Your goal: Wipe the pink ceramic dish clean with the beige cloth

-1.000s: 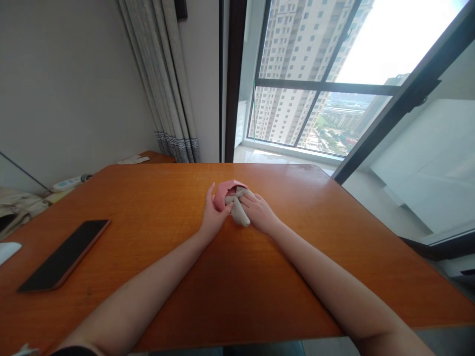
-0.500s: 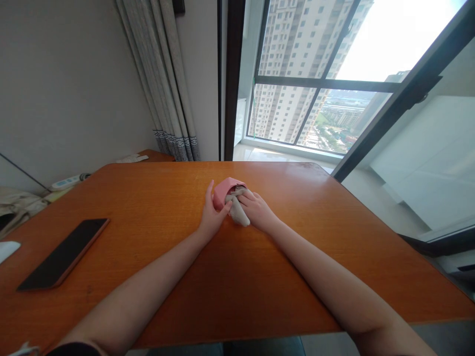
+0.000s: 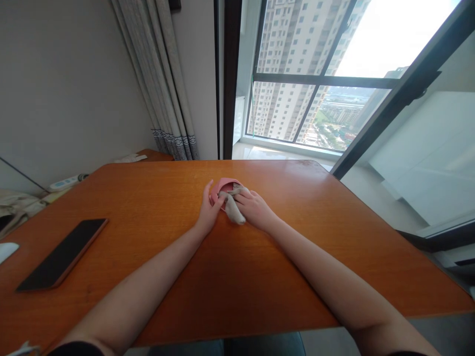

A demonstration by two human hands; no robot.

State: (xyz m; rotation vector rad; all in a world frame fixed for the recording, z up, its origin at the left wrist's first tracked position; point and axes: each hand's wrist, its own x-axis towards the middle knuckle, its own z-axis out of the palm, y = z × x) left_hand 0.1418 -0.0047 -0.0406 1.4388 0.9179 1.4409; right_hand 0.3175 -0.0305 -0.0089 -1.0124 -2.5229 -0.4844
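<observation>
Left hand: left hand (image 3: 208, 211) lies toward the far middle of the desk (image 3: 237, 277), thumb raised, fingers curled round the near-left side of a pink cloth (image 3: 223, 186); grip on it looks light, fingertips partly hidden behind the fabric.
Right hand: right hand (image 3: 256, 210) sits just beside the left, fingers drawn together and pinching a grey cloth (image 3: 232, 208) from the right.
Pink cloth: small bundle, touching the desk top, between the two hands and a little beyond them; only its upper and left part shows.
Grey cloth: lies against the pink cloth and overlaps its near edge, one end trailing toward the near side of the desk; whether it is tucked inside the pink one, cannot tell.
Forearms: both bare, reaching in from the near edge of the desk and converging on the bundle.
Desk: orange-brown wood, glossy, rounded far corners.
Phone: dark phone (image 3: 62, 253) flat, face up, near the left edge of the desk, well apart from the hands.
Left of desk: a white remote (image 3: 65, 182) just past the far-left edge, on a lower surface; a white object cut off by the frame at the left.
Behind desk: grey curtain (image 3: 163, 84) hanging by the far-left corner; window (image 3: 315, 84) beyond the far edge, tower blocks outside.
</observation>
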